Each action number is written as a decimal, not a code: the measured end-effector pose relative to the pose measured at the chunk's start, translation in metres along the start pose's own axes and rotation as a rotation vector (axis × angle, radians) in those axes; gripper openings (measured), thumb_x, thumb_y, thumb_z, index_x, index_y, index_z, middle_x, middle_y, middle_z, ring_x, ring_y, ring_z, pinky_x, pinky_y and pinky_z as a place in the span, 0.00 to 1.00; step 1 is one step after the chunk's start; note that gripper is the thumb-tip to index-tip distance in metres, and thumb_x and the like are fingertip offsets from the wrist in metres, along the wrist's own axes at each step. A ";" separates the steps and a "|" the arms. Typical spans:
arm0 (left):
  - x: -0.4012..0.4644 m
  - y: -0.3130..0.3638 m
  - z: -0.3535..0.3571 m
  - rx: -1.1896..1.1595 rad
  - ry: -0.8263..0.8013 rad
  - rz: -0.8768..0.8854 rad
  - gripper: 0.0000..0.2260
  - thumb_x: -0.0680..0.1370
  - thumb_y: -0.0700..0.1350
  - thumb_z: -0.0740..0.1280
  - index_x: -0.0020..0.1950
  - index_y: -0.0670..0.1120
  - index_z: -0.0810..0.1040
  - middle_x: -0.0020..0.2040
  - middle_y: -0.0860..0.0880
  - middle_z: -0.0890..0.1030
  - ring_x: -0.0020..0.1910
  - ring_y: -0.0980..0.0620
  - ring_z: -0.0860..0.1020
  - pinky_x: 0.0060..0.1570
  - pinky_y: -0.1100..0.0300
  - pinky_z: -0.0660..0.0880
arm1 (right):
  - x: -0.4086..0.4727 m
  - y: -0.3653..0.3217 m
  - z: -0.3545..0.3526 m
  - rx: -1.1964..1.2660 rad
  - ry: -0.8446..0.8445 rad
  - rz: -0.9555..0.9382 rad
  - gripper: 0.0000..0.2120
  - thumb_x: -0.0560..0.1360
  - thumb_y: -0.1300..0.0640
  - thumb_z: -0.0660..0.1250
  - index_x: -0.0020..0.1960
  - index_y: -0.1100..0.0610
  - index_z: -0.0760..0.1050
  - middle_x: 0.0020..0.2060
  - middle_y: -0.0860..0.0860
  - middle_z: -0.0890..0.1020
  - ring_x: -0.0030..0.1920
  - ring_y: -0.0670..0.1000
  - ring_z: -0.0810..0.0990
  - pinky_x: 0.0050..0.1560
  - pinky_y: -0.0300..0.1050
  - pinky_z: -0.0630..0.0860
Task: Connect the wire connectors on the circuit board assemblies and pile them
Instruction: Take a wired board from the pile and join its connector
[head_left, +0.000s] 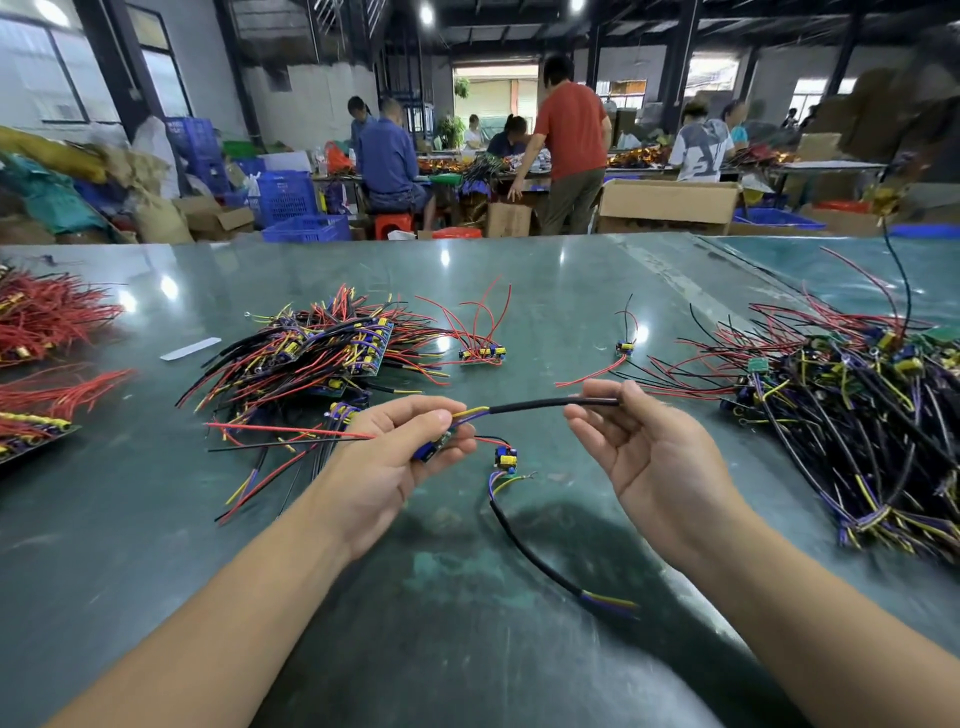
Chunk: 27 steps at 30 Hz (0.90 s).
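Both hands holding one circuit board assembly above the tabletop.
Left hand grips the small board; right hand pinches its black cable; piled assemblies lie beyond.

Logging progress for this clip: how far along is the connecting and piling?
Done: a neat pile of assemblies sits left of centre. In hand: the left hand grips a board, the right hand pinches its black cable. Left: a board on the table, two loose ones beyond, and the tangled heap at right.
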<state>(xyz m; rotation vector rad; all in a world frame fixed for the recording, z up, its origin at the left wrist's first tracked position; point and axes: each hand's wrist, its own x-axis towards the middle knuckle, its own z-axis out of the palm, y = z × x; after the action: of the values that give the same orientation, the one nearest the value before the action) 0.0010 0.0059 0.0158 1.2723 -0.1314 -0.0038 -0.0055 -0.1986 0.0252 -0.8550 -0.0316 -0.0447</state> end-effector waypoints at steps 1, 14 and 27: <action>0.000 -0.001 0.001 -0.005 -0.003 -0.001 0.13 0.77 0.34 0.62 0.39 0.43 0.84 0.37 0.42 0.84 0.37 0.50 0.84 0.37 0.64 0.79 | -0.001 -0.002 0.001 0.013 -0.016 -0.007 0.14 0.81 0.59 0.55 0.45 0.65 0.77 0.34 0.55 0.83 0.37 0.50 0.84 0.42 0.38 0.81; 0.003 -0.001 0.001 -0.188 -0.026 -0.064 0.07 0.68 0.41 0.67 0.39 0.44 0.86 0.38 0.42 0.84 0.37 0.50 0.83 0.36 0.64 0.79 | -0.004 -0.006 0.007 0.299 0.005 0.085 0.12 0.73 0.61 0.64 0.41 0.67 0.83 0.44 0.59 0.84 0.43 0.49 0.85 0.40 0.35 0.80; 0.005 -0.001 -0.001 -0.053 -0.005 0.008 0.09 0.72 0.38 0.64 0.38 0.42 0.85 0.35 0.44 0.83 0.36 0.50 0.83 0.39 0.60 0.81 | 0.000 -0.002 0.004 0.030 0.118 0.086 0.25 0.80 0.50 0.58 0.31 0.59 0.83 0.31 0.53 0.83 0.28 0.44 0.80 0.28 0.32 0.76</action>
<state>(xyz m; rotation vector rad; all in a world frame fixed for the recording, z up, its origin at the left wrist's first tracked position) 0.0064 0.0061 0.0148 1.2184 -0.1397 -0.0034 -0.0061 -0.1972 0.0296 -0.8212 0.1145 -0.0139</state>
